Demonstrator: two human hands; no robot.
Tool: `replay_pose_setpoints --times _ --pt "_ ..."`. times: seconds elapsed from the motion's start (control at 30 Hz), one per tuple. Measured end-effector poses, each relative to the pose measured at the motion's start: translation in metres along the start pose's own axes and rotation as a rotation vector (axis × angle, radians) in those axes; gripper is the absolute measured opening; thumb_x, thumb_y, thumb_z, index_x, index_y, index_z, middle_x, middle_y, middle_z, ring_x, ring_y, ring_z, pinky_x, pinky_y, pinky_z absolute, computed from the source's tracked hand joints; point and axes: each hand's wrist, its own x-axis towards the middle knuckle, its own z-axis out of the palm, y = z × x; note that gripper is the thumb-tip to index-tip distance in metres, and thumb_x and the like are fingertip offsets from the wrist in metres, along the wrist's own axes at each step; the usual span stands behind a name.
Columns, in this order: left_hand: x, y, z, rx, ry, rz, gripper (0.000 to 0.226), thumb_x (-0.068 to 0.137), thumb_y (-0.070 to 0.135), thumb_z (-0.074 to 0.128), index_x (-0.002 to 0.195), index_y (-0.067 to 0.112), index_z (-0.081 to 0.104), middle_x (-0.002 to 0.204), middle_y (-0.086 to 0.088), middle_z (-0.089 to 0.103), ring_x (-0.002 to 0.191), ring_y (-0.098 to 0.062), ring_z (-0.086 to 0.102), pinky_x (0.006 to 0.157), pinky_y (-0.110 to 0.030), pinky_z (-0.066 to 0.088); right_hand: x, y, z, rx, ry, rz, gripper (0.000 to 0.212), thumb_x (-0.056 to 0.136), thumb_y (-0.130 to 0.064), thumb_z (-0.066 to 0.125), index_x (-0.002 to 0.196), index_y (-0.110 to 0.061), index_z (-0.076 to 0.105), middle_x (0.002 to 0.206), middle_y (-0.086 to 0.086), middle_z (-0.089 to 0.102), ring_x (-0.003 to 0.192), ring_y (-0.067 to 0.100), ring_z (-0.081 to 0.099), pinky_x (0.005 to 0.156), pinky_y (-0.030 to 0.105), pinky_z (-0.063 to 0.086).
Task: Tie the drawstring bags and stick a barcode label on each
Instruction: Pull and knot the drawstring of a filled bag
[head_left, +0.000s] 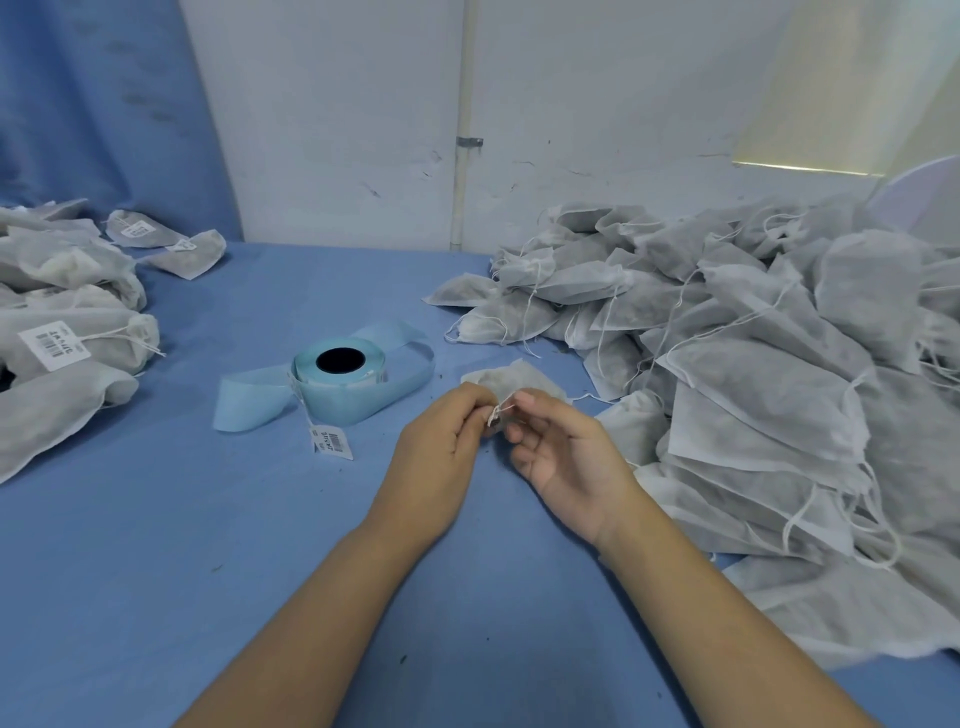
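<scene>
Centrally, the left hand (441, 441) and right hand (566, 462) each pinch the white drawstring (497, 413) of a small grey non-woven bag (514, 381) lying mid-way across the blue-clothed desk (156, 571). A pale blue label roll (337, 387) sits nearby. Untied bags (753, 389) heap along the desk's right edge, and labelled bags (62, 338) along its left.

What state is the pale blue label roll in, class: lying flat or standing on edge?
Lying flat: the pale blue label roll shows its dark round core hole facing up from the blue tablecloth.
</scene>
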Motion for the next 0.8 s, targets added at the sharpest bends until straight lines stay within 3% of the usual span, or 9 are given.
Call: replay_pose_setpoints --times 0.23,0.47,0.67,0.8 --pt "0.002 -0.0041 -0.0013 0.06 0.015 -0.003 0.013 0.097 0.008 0.049 0.093 0.013 0.06 0.089 -0.001 0.061 0.08 -0.005 0.05 0.073 -0.008 0.036 0.0026 0.0062 -0.0009 0.012 -0.002 -0.048 0.008 0.081 -0.017 0.058 0.081 -0.009 0.059 0.072 0.0 0.064 0.059 0.008 0.06 0.053 0.014 0.043" --pt "0.004 -0.0054 -0.0057 0.072 -0.032 -0.002 0.013 0.097 0.01 0.049 0.094 0.011 0.062 0.089 0.001 0.061 0.081 -0.006 0.051 0.075 -0.01 0.036 0.0029 0.0032 -0.0027 0.111 -0.067 0.011 0.01 0.08 -0.015 0.053 0.071 -0.012 0.051 0.069 -0.003 0.053 0.037 0.005 0.029 0.045 0.016 0.024" --pt "0.0037 -0.0062 -0.0069 0.045 -0.05 -0.029 0.013 0.097 0.009 0.049 0.092 0.011 0.062 0.085 0.0 0.062 0.082 -0.011 0.055 0.077 -0.017 0.039 0.0051 0.0033 -0.0055 0.132 -0.097 0.045 0.012 0.08 -0.012 0.052 0.068 -0.012 0.05 0.067 -0.002 0.053 0.036 0.005 0.027 0.048 0.018 0.018" --pt "0.0023 -0.0066 -0.0052 -0.001 -0.027 -0.054 0.013 0.097 0.01 0.048 0.091 0.013 0.059 0.081 0.0 0.064 0.077 -0.006 0.057 0.072 -0.011 0.04 0.0065 0.0044 -0.0084 0.165 -0.106 0.053 0.01 0.08 -0.011 0.053 0.071 -0.012 0.05 0.067 -0.002 0.053 0.037 0.005 0.028 0.048 0.018 0.021"
